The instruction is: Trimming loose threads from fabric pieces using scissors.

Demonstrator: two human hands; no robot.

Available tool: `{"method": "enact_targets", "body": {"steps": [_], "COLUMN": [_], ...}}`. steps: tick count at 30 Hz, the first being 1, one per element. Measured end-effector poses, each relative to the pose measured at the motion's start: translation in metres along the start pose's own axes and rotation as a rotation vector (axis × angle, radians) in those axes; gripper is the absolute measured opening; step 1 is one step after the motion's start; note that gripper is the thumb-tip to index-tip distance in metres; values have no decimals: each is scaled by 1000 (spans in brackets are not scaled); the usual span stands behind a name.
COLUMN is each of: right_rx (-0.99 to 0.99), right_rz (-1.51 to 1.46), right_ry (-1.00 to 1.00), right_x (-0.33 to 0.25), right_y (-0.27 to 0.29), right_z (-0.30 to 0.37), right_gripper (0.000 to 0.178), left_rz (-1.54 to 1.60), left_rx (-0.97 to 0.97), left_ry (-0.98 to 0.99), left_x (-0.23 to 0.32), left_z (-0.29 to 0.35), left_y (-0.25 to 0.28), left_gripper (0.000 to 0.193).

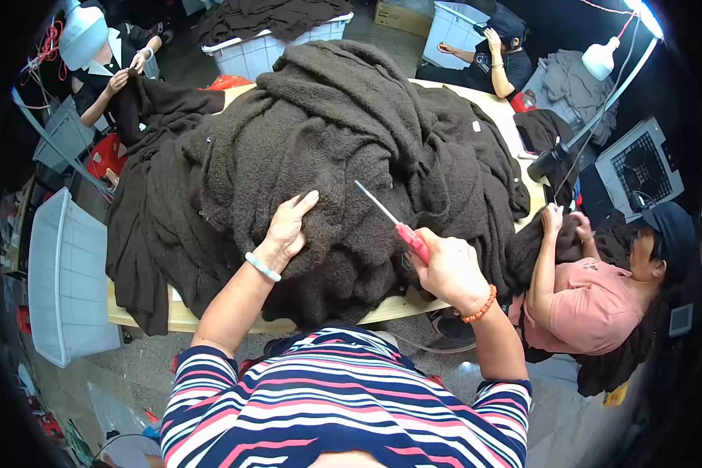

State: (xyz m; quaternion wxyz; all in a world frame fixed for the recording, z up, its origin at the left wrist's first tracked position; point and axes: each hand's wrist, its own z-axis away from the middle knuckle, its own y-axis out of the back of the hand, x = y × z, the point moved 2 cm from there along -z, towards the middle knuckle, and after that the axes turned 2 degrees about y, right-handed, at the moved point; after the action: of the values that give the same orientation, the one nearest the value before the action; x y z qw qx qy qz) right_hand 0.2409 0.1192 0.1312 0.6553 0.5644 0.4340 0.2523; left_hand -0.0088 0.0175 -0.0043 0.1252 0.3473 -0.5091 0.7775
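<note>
A big heap of dark brown, fuzzy knit fabric (288, 156) covers most of the table in front of me. My left hand (287, 228), with a pale green bangle at the wrist, pinches a bit of this fabric between thumb and fingers near the heap's front. Held in my right hand (454, 269) is a slim tool with a red handle (413, 242) and a thin metal shaft; its exact kind does not show. The shaft points up and to the left, over the fabric, and its tip is apart from my left hand. An orange bead bracelet circles my right wrist.
The pale wooden tabletop (382, 310) shows along its front edge. A white bin (66, 273) stands at the left, another (277, 58) at the back. Co-workers sit at the right (593, 304), back right (507, 58) and back left (109, 70). A lamp (600, 58) hangs at right.
</note>
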Motion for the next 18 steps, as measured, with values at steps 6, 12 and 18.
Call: {"method": "enact_targets", "body": {"steps": [6, 12, 18], "right_rx": [-74, -216, -129], "right_rz": [16, -156, -199], "right_ry": [56, 192, 44], "right_x": [-17, -20, 6], "right_y": [-6, -6, -6], "right_z": [-1, 20, 27], "right_gripper": [21, 26, 24], "left_rz": [61, -256, -1117], "left_rx": [-28, 66, 409], "left_ry": [3, -74, -792], "left_x": [-1, 7, 95], "left_z": [0, 24, 89], "left_y": [11, 10, 19], "left_gripper": [23, 26, 53]}}
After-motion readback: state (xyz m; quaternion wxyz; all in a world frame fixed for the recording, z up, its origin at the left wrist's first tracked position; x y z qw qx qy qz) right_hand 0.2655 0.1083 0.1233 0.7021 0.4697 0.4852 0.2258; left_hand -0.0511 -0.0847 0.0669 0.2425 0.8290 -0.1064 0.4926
